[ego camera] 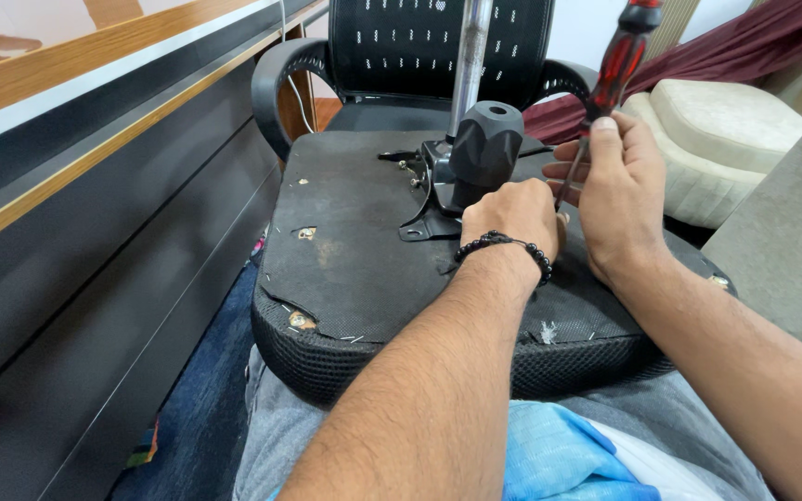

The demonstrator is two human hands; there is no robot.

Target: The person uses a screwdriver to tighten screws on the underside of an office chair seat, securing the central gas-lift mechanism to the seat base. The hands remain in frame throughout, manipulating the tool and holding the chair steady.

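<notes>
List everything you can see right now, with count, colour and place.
chair seat: one, black, upturned on the lap
metal bracket: one, black, on seat underside
plastic cover: one, dark grey, around the silver column
screwdriver: one, red and black handle, upright
second chair: one, black mesh, behind
cushion: one, cream, right
bead bracelet: one, black, left wrist
left hand: at the bracket
right hand: holds the screwdriver

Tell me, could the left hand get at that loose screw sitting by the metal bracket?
Probably yes. The left hand rests beside the bracket, and the screw lies bare on the seat underside with nothing between them; only the grey column cover stands close by.
</notes>
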